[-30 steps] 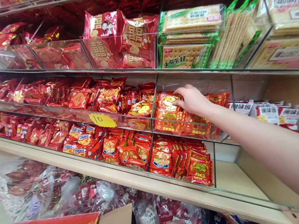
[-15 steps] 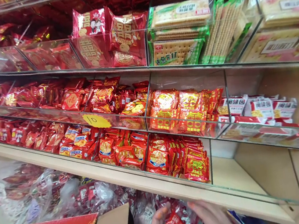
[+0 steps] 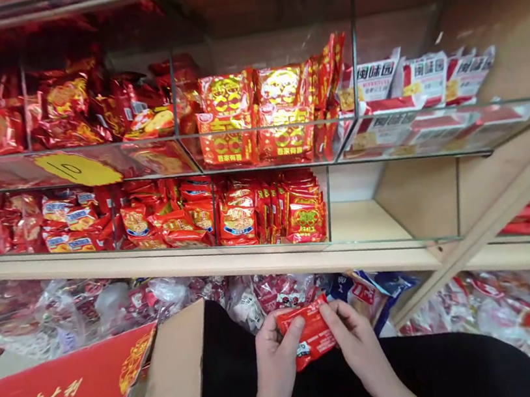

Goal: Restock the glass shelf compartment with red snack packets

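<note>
Half a second ago the small red foil packet (image 3: 311, 334) sat lower; now the left hand (image 3: 275, 361) and right hand (image 3: 356, 340) both pinch this one packet near the body. To the left stands one red-lidded cardboard box (image 3: 70, 390), and far behind are the glass shelf bins (image 3: 257, 140) of red snack packs.

Both forearms bare to the frame edge, no sleeves in view. Left hand (image 3: 275, 361) and right hand (image 3: 359, 343): no gloves, rings or watch visible. Black garment over the lap at 6 o'clock (plain, unmarked fabric).
</note>
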A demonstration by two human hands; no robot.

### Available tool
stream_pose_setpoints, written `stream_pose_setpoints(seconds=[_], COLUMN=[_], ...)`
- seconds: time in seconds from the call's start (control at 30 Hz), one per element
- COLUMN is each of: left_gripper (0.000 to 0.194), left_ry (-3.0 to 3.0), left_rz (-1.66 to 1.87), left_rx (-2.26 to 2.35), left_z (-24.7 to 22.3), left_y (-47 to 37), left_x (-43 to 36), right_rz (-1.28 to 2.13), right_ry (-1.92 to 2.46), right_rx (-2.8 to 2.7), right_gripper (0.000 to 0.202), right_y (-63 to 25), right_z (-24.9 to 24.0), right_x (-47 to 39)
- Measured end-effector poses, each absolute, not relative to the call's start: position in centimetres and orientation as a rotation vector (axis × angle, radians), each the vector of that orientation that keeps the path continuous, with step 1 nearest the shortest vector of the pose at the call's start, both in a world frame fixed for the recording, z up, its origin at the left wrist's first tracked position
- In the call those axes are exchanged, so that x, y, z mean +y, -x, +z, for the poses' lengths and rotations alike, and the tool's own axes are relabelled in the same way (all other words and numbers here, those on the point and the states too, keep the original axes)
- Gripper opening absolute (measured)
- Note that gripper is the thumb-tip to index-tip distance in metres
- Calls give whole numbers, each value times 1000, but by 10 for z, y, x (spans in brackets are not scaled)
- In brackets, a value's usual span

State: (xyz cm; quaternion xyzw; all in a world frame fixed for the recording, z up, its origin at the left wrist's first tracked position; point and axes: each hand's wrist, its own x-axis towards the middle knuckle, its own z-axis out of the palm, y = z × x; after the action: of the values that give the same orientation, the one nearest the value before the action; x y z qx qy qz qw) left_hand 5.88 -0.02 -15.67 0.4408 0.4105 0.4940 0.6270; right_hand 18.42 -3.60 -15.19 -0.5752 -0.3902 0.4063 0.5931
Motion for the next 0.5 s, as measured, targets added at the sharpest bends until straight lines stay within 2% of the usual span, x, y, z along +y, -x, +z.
stream_pose_setpoints(seconds=[0.23,0.5], left_gripper=[34,44], left_ry=[-1174,-1048], left_rz=[1203,1162], left_rx=[1119,1085], left_z=[-155,-163], left_y=[-58,-58], left_x=[0,5], right_rz=[699,320], right_ry=[1539,1528], right_rx=[-1002,-1213], right_gripper=[45,35], right_y=[-184,-190], right_z=[-157,-167], right_x=[-38,-44])
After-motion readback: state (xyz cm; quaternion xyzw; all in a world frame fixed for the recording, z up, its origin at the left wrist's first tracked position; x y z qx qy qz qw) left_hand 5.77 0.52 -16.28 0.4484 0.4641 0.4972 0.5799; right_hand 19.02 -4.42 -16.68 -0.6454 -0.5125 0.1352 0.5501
